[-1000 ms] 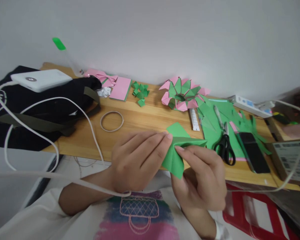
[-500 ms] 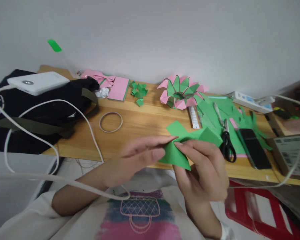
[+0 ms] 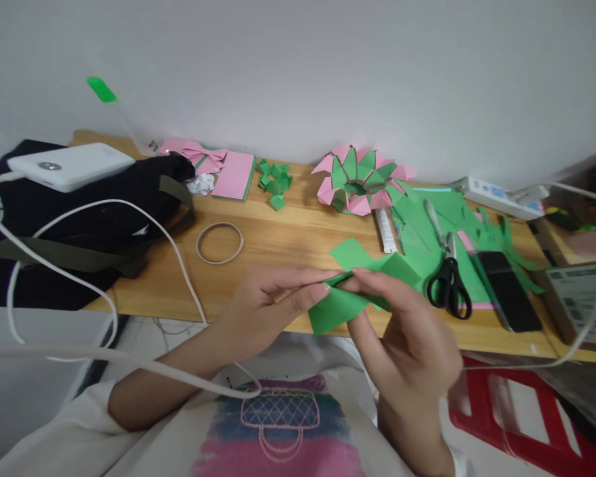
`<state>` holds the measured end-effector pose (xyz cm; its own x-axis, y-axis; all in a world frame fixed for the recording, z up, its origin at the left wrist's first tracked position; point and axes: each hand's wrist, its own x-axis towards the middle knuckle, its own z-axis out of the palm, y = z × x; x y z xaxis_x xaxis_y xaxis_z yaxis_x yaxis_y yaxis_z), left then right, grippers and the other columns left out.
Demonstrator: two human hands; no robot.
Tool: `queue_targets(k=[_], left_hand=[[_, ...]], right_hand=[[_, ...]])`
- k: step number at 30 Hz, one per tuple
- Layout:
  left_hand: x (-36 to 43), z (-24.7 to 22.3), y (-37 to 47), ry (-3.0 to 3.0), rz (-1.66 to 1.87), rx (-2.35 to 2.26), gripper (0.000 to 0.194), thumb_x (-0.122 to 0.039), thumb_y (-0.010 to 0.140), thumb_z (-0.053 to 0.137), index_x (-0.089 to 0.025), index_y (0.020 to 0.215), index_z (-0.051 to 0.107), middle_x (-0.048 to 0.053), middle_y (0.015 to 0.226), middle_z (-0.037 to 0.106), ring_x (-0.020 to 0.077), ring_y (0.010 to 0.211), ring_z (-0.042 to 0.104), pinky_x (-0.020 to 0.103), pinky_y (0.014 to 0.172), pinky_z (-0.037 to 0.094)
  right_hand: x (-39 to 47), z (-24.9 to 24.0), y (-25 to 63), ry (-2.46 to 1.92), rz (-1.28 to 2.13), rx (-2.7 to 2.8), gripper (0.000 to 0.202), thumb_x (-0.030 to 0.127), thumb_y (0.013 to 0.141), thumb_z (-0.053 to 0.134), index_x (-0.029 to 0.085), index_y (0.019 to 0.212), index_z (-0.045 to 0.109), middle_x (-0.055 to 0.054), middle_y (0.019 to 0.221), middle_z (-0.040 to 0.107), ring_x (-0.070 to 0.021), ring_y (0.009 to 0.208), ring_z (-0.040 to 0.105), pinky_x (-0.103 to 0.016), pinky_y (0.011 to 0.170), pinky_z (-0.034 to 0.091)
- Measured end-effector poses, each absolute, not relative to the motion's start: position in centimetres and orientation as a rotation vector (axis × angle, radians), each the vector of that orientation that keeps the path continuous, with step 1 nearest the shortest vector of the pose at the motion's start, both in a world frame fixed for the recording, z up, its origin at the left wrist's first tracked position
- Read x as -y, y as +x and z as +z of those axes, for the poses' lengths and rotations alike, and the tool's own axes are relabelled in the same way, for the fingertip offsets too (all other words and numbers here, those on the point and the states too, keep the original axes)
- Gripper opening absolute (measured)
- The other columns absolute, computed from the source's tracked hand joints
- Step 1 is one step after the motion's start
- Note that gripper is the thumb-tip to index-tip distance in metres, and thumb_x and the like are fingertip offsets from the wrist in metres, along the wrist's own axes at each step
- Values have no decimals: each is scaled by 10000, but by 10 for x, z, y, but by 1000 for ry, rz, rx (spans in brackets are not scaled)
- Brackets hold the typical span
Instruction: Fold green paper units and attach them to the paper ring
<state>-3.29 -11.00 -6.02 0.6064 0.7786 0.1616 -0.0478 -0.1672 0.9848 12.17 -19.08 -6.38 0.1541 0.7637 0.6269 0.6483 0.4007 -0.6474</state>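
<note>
A piece of folded green paper (image 3: 338, 308) with several square flaps is held over the table's front edge. My left hand (image 3: 273, 308) pinches its left side between thumb and fingers. On the right, my right hand (image 3: 407, 324) grips the paper, thumb beneath and index finger along the upper fold. Part of the paper behind the fingers is hidden. Beyond it stands a pink and green folded-paper ring (image 3: 360, 180), shaped like an open flower. Several small green folded pieces (image 3: 275, 179) lie left of the ring.
Black-handled scissors (image 3: 449, 281), a phone (image 3: 509, 291), green sheets (image 3: 422, 218) and a glue tube (image 3: 386, 230) lie to the right. A tape ring (image 3: 220, 242) and a pink paper stack (image 3: 235, 175) are left of centre. A white cable (image 3: 179, 248) runs from a power bank (image 3: 72, 165) on a black bag (image 3: 94, 218).
The green paper has turned in my hands, its near flap now pointing left and down. My right fingers have shifted onto the upper fold. My left hand keeps its pinch.
</note>
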Motion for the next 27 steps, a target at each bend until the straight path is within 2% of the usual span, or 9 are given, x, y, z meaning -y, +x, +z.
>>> queue_targets(k=[7,11,15,17,21,27], left_hand=[[109,-63,-31,1480,835,-715,136,-240,876,651,-206,877,782,21,865,793,174,777,748,238,665,623],[107,-67,-28,1438,864,-739,106,-260,841,697,-200,793,769,12,783,787,154,679,724,232,625,614],[105,-69,-28,1440,882,-775,137,-288,838,699,-200,751,758,14,713,771,154,602,692,244,540,595],[104,-70,-29,1456,880,-787,155,-298,839,696,-203,731,750,15,676,757,150,568,672,239,500,574],[105,-70,-30,1469,873,-797,181,-299,839,688,-199,692,724,3,601,713,129,510,620,220,444,527],[105,-67,-31,1456,745,-751,130,-283,822,686,-181,760,740,13,651,727,115,521,612,196,440,487]], right_hand=[[190,-58,120,-1421,96,1526,231,45,819,644,206,978,690,-8,852,678,-137,771,635,-272,657,552],[191,-56,118,-1505,69,1544,225,65,839,632,214,998,688,-4,834,644,-128,754,615,-269,652,542],[195,-53,125,-1605,-80,1493,350,133,821,668,228,1158,655,-61,1040,620,-205,999,608,-391,839,538],[196,-51,132,-1608,70,1473,363,181,833,665,247,1189,641,-69,1138,630,-227,1097,598,-424,903,526],[195,-51,142,-1553,481,1430,295,191,852,659,262,1138,656,-22,1031,733,-175,932,693,-325,786,584],[193,-50,141,-1515,489,1457,218,128,835,649,247,1013,688,8,971,765,-148,894,720,-265,775,592]])
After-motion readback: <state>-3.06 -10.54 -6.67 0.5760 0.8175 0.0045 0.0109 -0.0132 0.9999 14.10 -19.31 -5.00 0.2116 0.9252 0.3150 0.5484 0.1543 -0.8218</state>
